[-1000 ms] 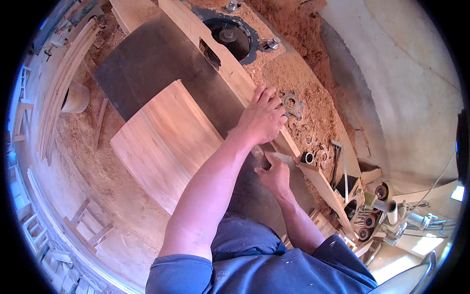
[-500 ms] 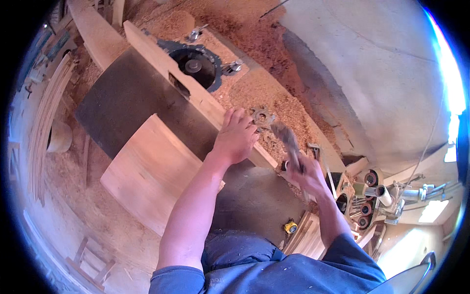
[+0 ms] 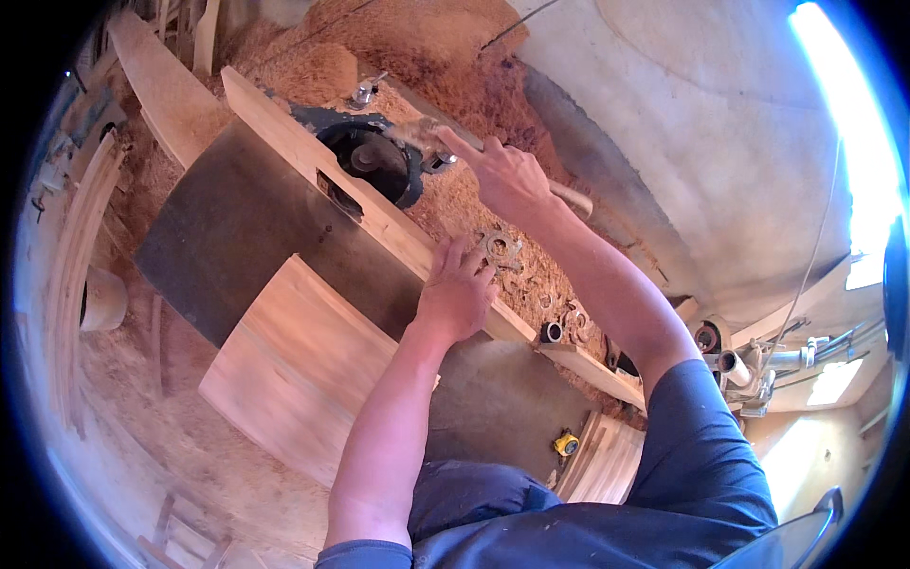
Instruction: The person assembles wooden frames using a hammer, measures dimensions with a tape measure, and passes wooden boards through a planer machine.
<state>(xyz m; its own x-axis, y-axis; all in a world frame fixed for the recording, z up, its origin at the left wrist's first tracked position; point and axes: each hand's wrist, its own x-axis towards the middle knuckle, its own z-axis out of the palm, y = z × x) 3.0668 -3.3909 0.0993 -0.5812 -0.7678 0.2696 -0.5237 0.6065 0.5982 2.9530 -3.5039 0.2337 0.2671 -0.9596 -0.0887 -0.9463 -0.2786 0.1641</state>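
The left hand (image 3: 458, 292) lies spread on the long pale wooden fence (image 3: 379, 213). The right hand (image 3: 507, 175) grips a wooden-handled hammer (image 3: 431, 133) above the black round cutter opening (image 3: 365, 161).

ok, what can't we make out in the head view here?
- Tool in the right hand: motion-blurred, only a wooden handle shows behind the hand; its head is unclear.
- Left hand palm and what lies under it on the wooden fence: covered by the hand itself.
- Cutter opening: dark, partly buried in sawdust.
- Metal parts in the shavings: too small to identify.
- Wood panel: near corner hidden by the left forearm.
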